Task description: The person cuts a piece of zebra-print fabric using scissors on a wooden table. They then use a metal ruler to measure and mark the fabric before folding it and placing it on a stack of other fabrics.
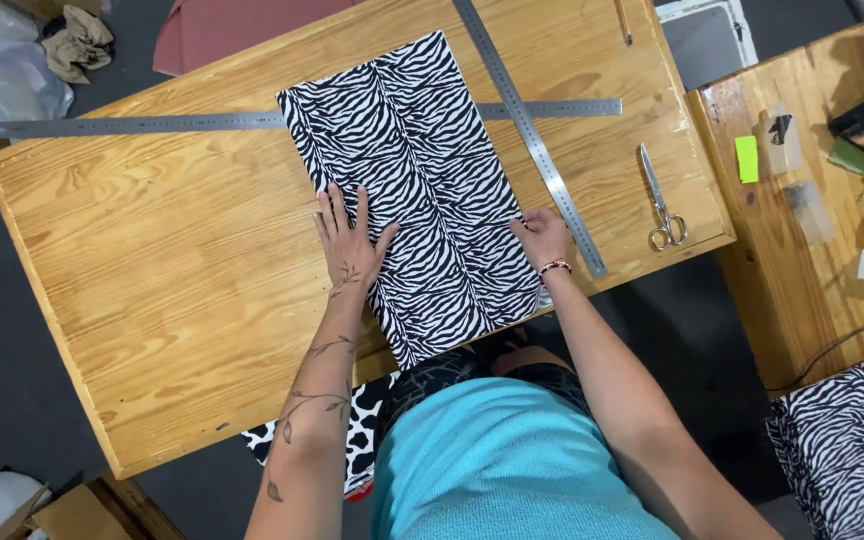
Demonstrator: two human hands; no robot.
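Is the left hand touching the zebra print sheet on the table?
Touching. The head view shows the left hand lying flat with fingers spread on the left edge of the zebra print sheet, no gap between them.

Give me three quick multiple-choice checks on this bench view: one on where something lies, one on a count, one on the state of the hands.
1. The scissors lie: A left of the zebra-print sheet; B right of the diagonal ruler; C on the sheet.
2. Metal rulers on the table: A one; B two; C three.
3. The left hand: A flat on the sheet; B gripping scissors; C raised.

B, scissors sit beyond the ruler.
B, the diagonal ruler crosses the long ruler.
A, its fingers are spread; the right hand presses the other edge.
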